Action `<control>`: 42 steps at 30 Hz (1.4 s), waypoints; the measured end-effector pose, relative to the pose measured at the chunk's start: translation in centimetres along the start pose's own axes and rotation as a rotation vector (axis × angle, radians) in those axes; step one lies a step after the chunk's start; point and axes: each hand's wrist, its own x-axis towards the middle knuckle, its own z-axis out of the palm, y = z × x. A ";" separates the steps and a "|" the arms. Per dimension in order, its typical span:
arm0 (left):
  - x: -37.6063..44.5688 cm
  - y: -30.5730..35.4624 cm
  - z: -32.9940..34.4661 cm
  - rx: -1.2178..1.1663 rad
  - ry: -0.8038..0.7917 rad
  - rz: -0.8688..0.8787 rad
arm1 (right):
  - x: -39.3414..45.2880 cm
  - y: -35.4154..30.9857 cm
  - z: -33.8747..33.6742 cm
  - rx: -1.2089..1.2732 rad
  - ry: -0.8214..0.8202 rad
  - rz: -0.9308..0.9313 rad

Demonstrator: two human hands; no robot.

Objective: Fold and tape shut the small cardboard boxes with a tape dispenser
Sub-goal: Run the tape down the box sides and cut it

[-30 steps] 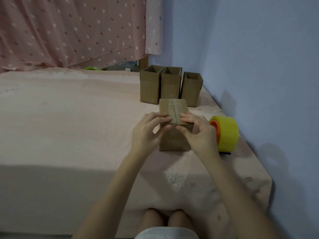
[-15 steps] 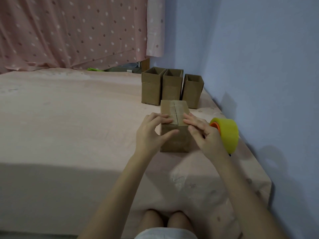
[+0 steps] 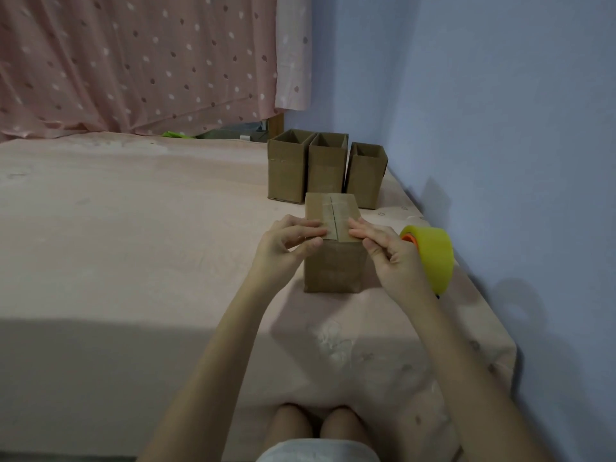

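A small brown cardboard box [image 3: 333, 268] stands upright on the pink bed sheet [image 3: 133, 235]. Its top flaps are folded down and meet at a centre seam. My left hand [image 3: 290, 248] grips the near left top corner, fingertips on the left flap and thumb on the front face. My right hand [image 3: 390, 258] rests its fingertips on the right flap at the near edge, thumb against the front right corner. A yellow tape roll on an orange dispenser [image 3: 431, 258] lies just right of the box, partly behind my right hand.
Three open-topped cardboard boxes [image 3: 328, 168] stand in a row behind the folded one. A blue wall [image 3: 500, 145] runs close along the right. A pink dotted curtain [image 3: 133, 61] hangs at the back. The bed edge drops off near my knees [image 3: 316, 425].
My right hand has shifted back onto the right flap after sliding down toward the tape. My left hand has moved up to the near left corner. The box stays in place.
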 end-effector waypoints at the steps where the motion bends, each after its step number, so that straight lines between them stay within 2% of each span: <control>1: -0.1 0.2 -0.1 -0.020 -0.019 -0.010 | 0.0 0.0 0.0 -0.025 -0.001 -0.004; 6: -0.7 0.4 -0.4 -0.063 -0.052 -0.037 | -0.2 -0.6 -0.2 -0.173 -0.042 -0.050; 9: -1.1 0.3 -0.6 -0.240 -0.007 -0.122 | -0.9 -1.0 0.1 -0.053 -0.097 0.134; 14: -1.7 -0.6 0.5 -0.137 0.032 -0.320 | -0.9 -1.2 1.4 0.057 -0.032 0.394; 17: -1.7 -1.2 1.6 -0.102 0.026 -0.304 | -0.4 -1.0 2.2 0.080 -0.042 0.497; 24: -1.0 -0.5 -1.0 -0.155 0.132 -0.235 | 2.1 -3.9 4.1 0.086 -0.139 0.449; 27: -0.7 -0.1 -4.2 -0.126 0.181 -0.211 | 3.7 -4.9 7.3 0.153 -0.137 0.417; 36: 0.9 -2.9 -13.1 -0.038 0.233 -0.295 | 8.0 -5.3 17.9 0.191 -0.241 0.450; 42: 2.2 -6.7 -13.8 -0.029 0.232 -0.322 | 8.7 -3.8 21.2 0.243 -0.148 0.503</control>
